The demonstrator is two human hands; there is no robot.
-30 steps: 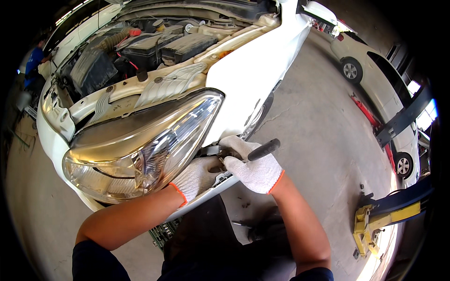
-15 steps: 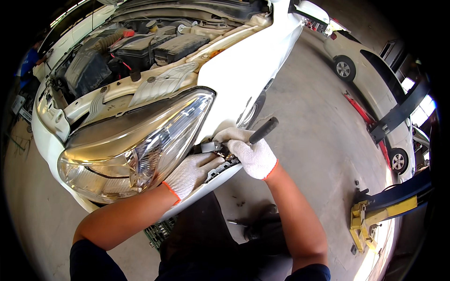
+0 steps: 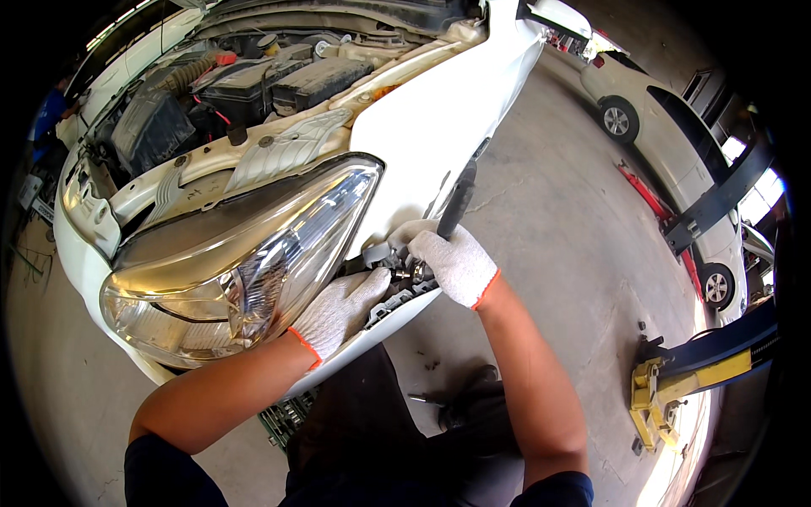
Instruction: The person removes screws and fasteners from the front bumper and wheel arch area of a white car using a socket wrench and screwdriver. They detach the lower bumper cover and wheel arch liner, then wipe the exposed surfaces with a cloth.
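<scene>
In a white glove with an orange cuff, my right hand (image 3: pixel 456 264) is closed round a ratchet wrench (image 3: pixel 457 207), whose black handle sticks up toward the fender. The wrench's metal head and socket (image 3: pixel 416 271) sit low between my hands, in the gap below the headlight's outer corner. My gloved left hand (image 3: pixel 340 311) has its fingertips pinched at the socket end; the fastener there is too small to make out. Just left of my hands is the large clear headlight (image 3: pixel 245 270). Below them runs the bumper's upper edge with its grey clip strip (image 3: pixel 397 306).
The white car's engine bay (image 3: pixel 253 93) lies open ahead. A green tool set (image 3: pixel 287 420) is on the floor by my legs. To the right stand a blue and yellow lift arm (image 3: pixel 676 380), a red jack (image 3: pixel 646 193) and another car (image 3: pixel 676 144). A person in blue (image 3: pixel 51 114) is at far left.
The ratchet handle has swung from leaning right to nearly upright, and my right hand has turned with it. My left fingertips have shifted up slightly, uncovering more of the socket end.
</scene>
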